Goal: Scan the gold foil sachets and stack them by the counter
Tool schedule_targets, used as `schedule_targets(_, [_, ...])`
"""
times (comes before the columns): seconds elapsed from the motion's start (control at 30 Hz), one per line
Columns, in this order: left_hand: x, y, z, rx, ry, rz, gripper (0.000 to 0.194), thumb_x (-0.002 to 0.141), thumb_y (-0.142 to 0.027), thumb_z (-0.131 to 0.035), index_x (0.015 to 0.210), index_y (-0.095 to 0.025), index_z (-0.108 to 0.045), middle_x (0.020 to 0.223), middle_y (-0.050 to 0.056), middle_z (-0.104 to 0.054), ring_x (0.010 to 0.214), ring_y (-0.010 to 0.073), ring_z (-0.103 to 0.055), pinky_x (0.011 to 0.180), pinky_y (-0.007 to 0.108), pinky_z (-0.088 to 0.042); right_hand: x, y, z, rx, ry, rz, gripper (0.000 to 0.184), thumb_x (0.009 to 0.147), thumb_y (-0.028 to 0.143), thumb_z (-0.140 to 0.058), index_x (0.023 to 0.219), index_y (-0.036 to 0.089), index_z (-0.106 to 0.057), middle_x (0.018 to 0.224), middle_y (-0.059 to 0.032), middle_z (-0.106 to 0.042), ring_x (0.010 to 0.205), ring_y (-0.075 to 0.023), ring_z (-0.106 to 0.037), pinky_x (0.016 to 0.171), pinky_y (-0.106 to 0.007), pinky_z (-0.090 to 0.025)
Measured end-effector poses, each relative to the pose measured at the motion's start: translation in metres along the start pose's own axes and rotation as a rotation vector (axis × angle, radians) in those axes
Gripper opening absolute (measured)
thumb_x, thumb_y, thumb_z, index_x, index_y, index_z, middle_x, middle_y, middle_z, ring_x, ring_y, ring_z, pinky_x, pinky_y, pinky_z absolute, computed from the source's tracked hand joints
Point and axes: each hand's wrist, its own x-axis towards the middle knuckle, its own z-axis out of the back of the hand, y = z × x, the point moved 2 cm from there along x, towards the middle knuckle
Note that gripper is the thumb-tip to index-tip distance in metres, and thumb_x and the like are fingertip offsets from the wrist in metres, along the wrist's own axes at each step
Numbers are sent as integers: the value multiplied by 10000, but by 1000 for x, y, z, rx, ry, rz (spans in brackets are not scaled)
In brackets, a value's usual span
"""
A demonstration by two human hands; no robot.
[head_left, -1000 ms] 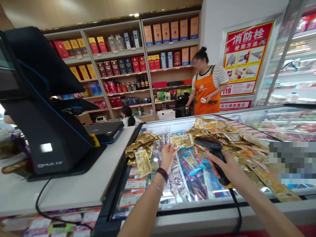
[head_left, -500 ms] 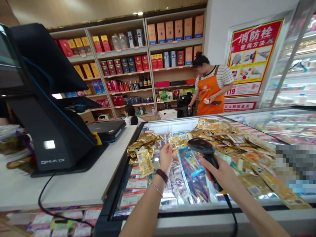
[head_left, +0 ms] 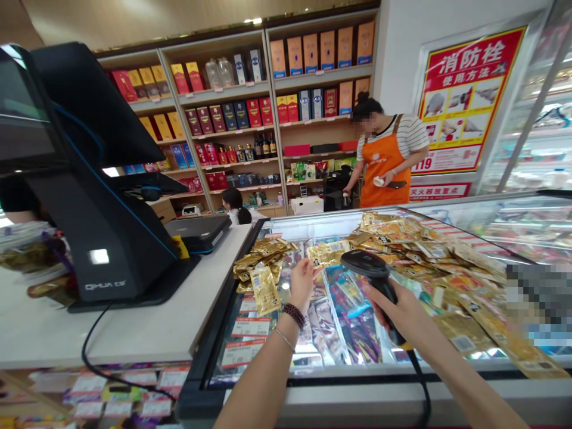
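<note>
At the far left, a black point-of-sale terminal (head_left: 120, 238) stands on a white bench (head_left: 179, 325), with a flat black device (head_left: 199, 233) just behind its base and a dark cable (head_left: 92, 351) hanging over the front edge. To the right of the bench, red-and-white price labels (head_left: 243, 354) show at the near left corner of a glass-topped case (head_left: 366, 398). Beyond them, a small heap of gold packets (head_left: 267, 289) lies on the case's left side, one packet sticking out toward the viewer.

Next comes the person's left hand (head_left: 302, 279), its wrist ringed by dark beads (head_left: 295, 314) and a thin chain. Thumb and fingers pinch the near left end of a single gold packet (head_left: 330, 254), which is over the middle of the case, between the two heaps. The right hand (head_left: 401, 310), well apart from the left, is wrapped around the handle of a black barcode scanner (head_left: 366, 262) (its head is just beside the packet, with no contact that can be made out).

Behind the case, a co-worker in an orange apron (head_left: 386, 167) looks down. Farther right, a larger heap of gold packets (head_left: 424, 241) spreads across the case, and a red-and-yellow poster (head_left: 469, 98) hangs on the wall beyond.
</note>
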Motion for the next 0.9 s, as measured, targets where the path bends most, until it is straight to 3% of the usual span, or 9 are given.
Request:
schedule_targets(0.17, [0,-14,16,-4,-18,-30,294,766,-406,-730,767,-152,-583,688,-27,-583,709,132,-683,929,397,-559,0,-4,3,-15,-22,14,465,758,697,-566,654,256,-460,404,34,-500,372,-148,-472,445,-283,-400])
schedule_targets(0.33, [14,-40,52,48,-115,-90,265,787,-376,-709,831,-129,-623,798,38,-669,790,166,-709,936,403,-546,7,-17,5,-1,-15,17,480,771,706,-572,639,252,-490,419,12,-521,382,-158,-487,446,-296,-426])
schedule_targets(0.47, [36,-73,86,342,-252,-187,182,870,-288,-614,866,-112,-660,897,105,-719,843,188,-711,913,395,-548,12,-27,7,-8,5,-4,515,727,742,-582,604,249,-494,411,-5,-521,376,-170,-494,421,-303,-422])
schedule_targets(0.6, [52,-106,114,935,-337,-279,264,920,-190,-515,1112,-148,-691,1060,124,-736,1014,237,-680,995,400,-484,14,-32,11,-31,27,-11,516,782,728,-534,630,235,-518,431,-4,-531,389,-158,-496,449,-298,-437])
schedule_targets(0.7, [58,-111,124,1379,-211,-279,372,935,-127,-426,1196,-192,-683,1174,98,-717,1103,231,-653,1040,356,-447,13,-33,15,-19,15,-16,538,761,756,-530,625,236,-516,438,-9,-531,390,-160,-490,433,-297,-432])
schedule_targets(0.8, [63,-101,128,1544,-29,-241,450,898,-56,-391,1227,-184,-670,1258,88,-681,1165,207,-628,1064,307,-426,12,-34,18,-2,-6,-21,529,769,745,-544,627,236,-510,439,-5,-528,389,-159,-489,432,-295,-430])
schedule_targets(0.9, [68,-93,127,1616,77,-177,470,903,-85,-385,1316,-162,-596,1364,103,-608,1239,206,-581,1097,330,-399,12,-34,22,5,-39,2,503,804,710,-547,648,233,-506,435,7,-522,392,-151,-489,444,-286,-423])
